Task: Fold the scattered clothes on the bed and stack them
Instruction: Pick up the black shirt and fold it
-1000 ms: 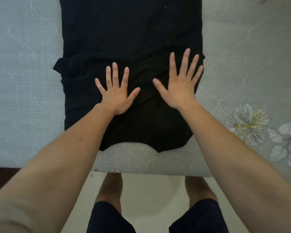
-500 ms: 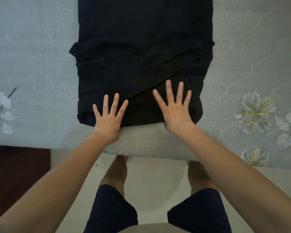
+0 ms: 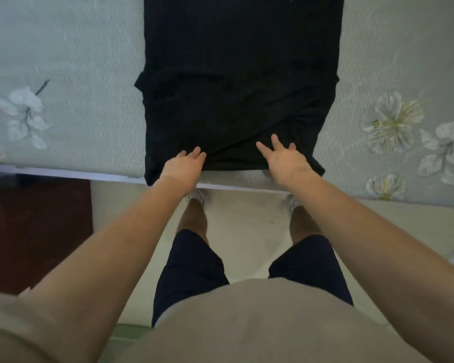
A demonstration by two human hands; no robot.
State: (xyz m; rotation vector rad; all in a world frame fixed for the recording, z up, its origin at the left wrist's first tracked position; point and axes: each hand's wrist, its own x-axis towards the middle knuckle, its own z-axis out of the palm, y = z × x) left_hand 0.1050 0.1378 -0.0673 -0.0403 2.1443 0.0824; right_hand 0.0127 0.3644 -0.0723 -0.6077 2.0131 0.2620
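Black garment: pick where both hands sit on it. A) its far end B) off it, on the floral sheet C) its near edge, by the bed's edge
C: the left hand and right hand both rest on the black garment at its near hem.

Upper garment: beige top [image 3: 260, 323], plain cloth, no print visible. At the top's left side, a short left sleeve [image 3: 0, 326] of the same beige. Just beyond the top's hem: dark navy shorts [image 3: 192, 268], two loose legs, cut near the knee. Farther from the top, past the shorts: left shoe [image 3: 198, 197] and right shoe [image 3: 291, 203], apparently white, though too blurred to confirm. Either side of the top: forearms uncovered down to the left hand [image 3: 182, 166] and right hand [image 3: 283, 159], both bare
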